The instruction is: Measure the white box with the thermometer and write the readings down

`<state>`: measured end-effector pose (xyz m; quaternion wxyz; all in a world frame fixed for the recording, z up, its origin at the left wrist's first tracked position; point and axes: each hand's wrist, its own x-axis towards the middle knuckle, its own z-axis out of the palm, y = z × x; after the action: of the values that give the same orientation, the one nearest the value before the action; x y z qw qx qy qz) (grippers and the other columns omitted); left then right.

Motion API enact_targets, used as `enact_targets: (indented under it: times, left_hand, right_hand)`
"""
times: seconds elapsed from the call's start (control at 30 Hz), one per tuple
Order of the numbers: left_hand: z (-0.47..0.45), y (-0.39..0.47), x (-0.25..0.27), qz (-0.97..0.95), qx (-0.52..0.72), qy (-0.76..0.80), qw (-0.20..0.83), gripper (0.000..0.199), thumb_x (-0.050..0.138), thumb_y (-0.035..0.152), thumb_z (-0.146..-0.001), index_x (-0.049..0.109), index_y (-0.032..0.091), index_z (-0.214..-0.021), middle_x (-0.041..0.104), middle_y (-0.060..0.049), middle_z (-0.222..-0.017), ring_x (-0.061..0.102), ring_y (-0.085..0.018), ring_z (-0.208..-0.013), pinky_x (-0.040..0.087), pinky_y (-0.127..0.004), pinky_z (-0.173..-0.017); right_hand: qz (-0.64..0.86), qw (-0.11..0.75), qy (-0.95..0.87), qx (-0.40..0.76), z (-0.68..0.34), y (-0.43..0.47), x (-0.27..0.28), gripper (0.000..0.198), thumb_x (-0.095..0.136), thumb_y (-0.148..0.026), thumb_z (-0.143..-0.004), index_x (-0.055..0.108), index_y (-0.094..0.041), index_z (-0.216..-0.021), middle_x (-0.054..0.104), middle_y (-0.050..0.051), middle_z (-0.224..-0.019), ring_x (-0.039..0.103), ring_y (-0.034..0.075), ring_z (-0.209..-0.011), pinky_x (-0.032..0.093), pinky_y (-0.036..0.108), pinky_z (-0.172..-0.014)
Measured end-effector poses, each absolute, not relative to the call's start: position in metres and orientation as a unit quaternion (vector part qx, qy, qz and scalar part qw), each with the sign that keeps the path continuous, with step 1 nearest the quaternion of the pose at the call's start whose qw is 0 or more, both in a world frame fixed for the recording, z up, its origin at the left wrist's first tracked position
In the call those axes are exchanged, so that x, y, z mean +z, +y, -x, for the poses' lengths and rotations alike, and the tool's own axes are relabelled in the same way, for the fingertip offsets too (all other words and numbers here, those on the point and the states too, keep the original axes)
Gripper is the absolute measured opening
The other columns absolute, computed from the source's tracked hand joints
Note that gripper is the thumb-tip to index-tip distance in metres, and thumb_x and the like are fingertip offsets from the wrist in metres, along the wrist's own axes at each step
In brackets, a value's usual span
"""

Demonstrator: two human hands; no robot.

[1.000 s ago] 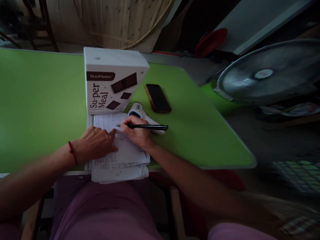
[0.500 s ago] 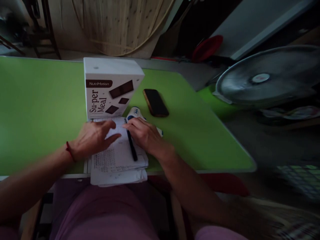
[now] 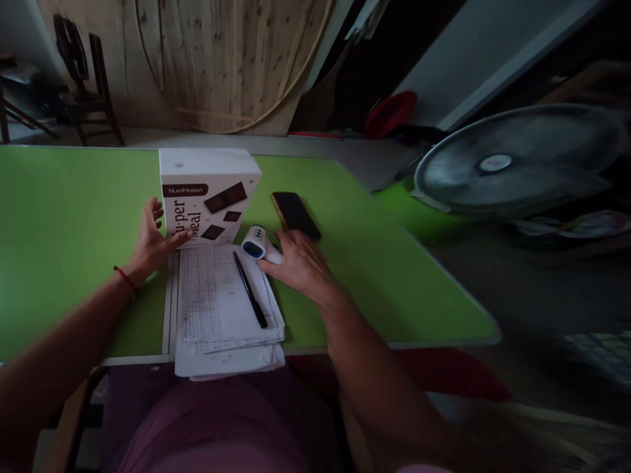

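My left hand is at the lower left corner of a white NutriMotion box that stands upright on the green table. Its thumb lies across the front of the box, while the other fingers are spread along the left side. My right hand is closed round the handle of a white and blue infrared thermometer, its head pointing left over the top of the papers. A black pen lies on a stack of handwritten sheets between my forearms.
A dark phone lies just behind my right hand on the green table. A large fan stands past the table's right edge. Wooden chairs and a round wooden panel are behind the table.
My left hand has gone from over the papers to the left side of the box. My right hand has moved right, off the pen, and taken the thermometer's handle; its head has turned.
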<state>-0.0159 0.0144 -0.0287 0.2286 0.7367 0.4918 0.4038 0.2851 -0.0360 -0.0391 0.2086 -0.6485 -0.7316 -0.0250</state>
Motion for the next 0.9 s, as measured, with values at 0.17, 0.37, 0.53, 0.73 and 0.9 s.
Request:
enact_targets:
  times: [0.17,0.37,0.53,0.73,0.9]
  left_hand:
    - [0.014,0.015,-0.021,-0.716,0.373,0.520,0.279,0.083,0.084,0.029,-0.077,0.035,0.017,-0.143,0.060,-0.018,-0.132,0.060,-0.035,-0.122,0.060,-0.045,-0.088]
    - [0.012,0.013,-0.015,-0.690,0.393,0.525,0.307,0.072,0.084,0.031,-0.075,0.045,0.015,-0.134,0.064,-0.018,-0.129,0.064,-0.033,-0.118,0.062,-0.044,-0.087]
    - [0.011,0.008,-0.006,-0.674,0.435,0.477,0.358,0.058,0.078,0.045,-0.079,0.056,0.014,-0.123,0.068,-0.017,-0.124,0.069,-0.028,-0.110,0.062,-0.042,-0.088]
    - [0.008,-0.004,0.005,-0.672,0.404,0.445,0.433,0.046,0.075,0.046,-0.080,0.066,0.012,-0.111,0.073,-0.017,-0.117,0.073,-0.026,-0.099,0.062,-0.041,-0.084]
    - [0.004,-0.007,0.004,-0.685,0.365,0.454,0.438,0.048,0.074,0.044,-0.081,0.066,0.013,-0.115,0.073,-0.017,-0.118,0.073,-0.025,-0.099,0.063,-0.039,-0.082]
  right_hand:
    - [0.685,0.166,-0.707,0.058,-0.281,-0.037,-0.035,0.017,0.071,-0.034,-0.072,0.064,-0.020,-0.080,0.068,0.011,-0.087,0.068,0.027,-0.081,0.049,0.037,-0.070]
    - [0.671,0.330,-0.655,0.108,-0.278,-0.035,-0.024,0.020,0.071,-0.034,-0.068,0.065,-0.021,-0.081,0.069,0.006,-0.081,0.064,0.022,-0.074,0.048,0.035,-0.066]
    - [0.485,0.536,-0.626,0.293,-0.260,-0.050,0.006,0.032,0.070,-0.052,-0.073,0.061,-0.023,-0.083,0.063,-0.001,-0.073,0.058,0.016,-0.068,0.050,0.032,-0.063]
    - [0.406,0.543,-0.599,0.425,-0.230,-0.056,0.034,0.042,0.072,-0.061,-0.071,0.061,-0.023,-0.083,0.059,-0.001,-0.072,0.055,0.015,-0.065,0.049,0.031,-0.060]
    - [0.425,0.566,-0.542,0.452,-0.215,-0.038,0.025,0.041,0.073,-0.061,-0.068,0.060,-0.023,-0.075,0.056,-0.002,-0.065,0.051,0.013,-0.058,0.045,0.030,-0.054]
